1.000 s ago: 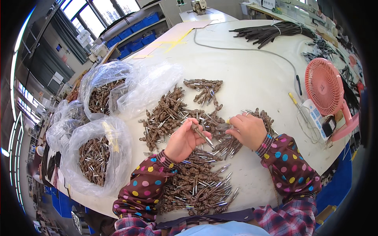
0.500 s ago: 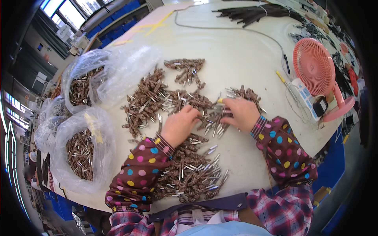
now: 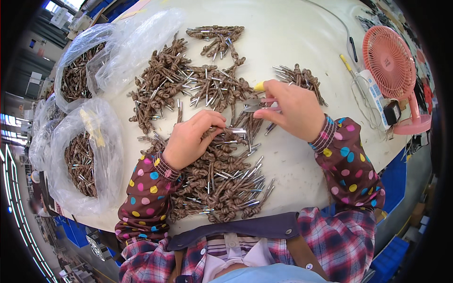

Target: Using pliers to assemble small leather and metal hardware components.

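Note:
My left hand is closed, thumb and fingers pinching a knotted brown cord with metal tips above the near pile. In my right hand is a small pair of thread snips, its silver blades pointing left toward the cords. Something yellow covers a fingertip of that hand. Around both hands lie heaps of similar cords: a near pile, a far-left pile, a middle pile and a small bunch beyond my right hand. Part of the pinched cord is hidden by my fingers.
Clear plastic bags filled with brown cords stand along the left side of the white table. At the right are a pink fan, a white power strip, a yellow-tipped tool and a black pen.
My left hand has drawn nearer to me and now pinches a cord over the near pile. The snips in my right hand show more plainly. The whole view has shifted.

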`<state>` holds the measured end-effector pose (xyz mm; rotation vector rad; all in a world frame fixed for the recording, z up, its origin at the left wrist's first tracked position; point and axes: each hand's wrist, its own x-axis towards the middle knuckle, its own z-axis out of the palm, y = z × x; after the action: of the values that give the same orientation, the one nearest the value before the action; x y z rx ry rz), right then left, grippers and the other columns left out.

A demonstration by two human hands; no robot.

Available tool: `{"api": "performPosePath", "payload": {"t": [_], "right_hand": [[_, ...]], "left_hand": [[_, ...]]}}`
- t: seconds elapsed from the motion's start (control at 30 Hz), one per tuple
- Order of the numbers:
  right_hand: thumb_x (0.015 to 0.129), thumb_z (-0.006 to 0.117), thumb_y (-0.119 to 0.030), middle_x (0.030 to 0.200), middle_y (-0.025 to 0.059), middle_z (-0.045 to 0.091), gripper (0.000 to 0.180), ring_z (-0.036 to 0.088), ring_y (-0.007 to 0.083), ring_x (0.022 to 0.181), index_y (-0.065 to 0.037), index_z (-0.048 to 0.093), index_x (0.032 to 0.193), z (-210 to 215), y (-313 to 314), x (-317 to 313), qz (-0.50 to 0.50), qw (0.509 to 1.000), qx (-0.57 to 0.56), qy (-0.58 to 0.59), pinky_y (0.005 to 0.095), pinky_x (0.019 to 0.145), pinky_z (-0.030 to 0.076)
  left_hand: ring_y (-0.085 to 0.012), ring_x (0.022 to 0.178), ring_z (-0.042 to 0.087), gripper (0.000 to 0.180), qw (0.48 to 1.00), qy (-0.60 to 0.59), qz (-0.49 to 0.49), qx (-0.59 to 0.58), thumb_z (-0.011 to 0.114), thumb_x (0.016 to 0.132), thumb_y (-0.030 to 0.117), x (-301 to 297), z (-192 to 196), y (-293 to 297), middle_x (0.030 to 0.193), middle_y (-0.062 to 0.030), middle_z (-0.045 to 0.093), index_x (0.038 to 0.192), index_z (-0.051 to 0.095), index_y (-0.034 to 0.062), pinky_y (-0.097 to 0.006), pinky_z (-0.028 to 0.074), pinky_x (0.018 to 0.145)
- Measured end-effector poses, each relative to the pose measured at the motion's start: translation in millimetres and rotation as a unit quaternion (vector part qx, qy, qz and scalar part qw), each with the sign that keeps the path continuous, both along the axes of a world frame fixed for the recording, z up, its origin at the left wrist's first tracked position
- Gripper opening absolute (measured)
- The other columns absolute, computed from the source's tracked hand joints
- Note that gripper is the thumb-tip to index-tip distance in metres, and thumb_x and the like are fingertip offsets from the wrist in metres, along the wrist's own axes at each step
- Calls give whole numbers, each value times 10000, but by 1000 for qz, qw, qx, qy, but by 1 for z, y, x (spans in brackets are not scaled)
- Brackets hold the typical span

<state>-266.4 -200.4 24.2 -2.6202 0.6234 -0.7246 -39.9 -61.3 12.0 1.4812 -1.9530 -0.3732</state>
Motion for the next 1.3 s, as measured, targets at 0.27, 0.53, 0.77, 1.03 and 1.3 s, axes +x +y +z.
{"api": "performPosePath", "payload": {"t": [0.27,0.53,0.77,1.03,1.3], "right_hand": [[813,699,-344,779,39,582,283,609,236,700,-95,589,890,3,14,18,19,997,-70,15,354,592,470],[816,694,-313,749,29,580,241,614,249,689,-99,582,832,4,22,42,43,998,-39,26,370,579,470],[806,699,-296,743,28,585,228,613,246,683,-105,575,798,7,22,44,34,997,-64,29,366,573,469],[811,693,-308,784,40,615,227,639,257,732,-102,608,851,13,15,1,-21,996,-29,76,382,597,501],[777,724,-275,750,39,571,234,615,248,719,-94,587,835,-3,24,11,-13,996,-47,75,370,598,486]], "left_hand": [[-157,795,626,157,979,181,86,30,610,919,73,6,-16,-4,889,-82,663,1022,507,15,-283,462,716],[-143,812,609,156,968,218,113,60,620,912,74,2,-10,-3,922,-84,677,1029,528,26,-274,470,739],[-156,774,602,180,961,248,111,44,621,910,83,2,-10,-4,907,-106,663,1033,510,13,-267,469,702],[-220,560,557,247,990,-53,94,88,729,803,203,-14,3,-17,682,-115,596,957,628,38,-310,444,554],[-258,570,599,213,976,-60,160,132,706,811,184,-22,5,-17,679,-137,619,935,613,39,-350,449,534]]}}
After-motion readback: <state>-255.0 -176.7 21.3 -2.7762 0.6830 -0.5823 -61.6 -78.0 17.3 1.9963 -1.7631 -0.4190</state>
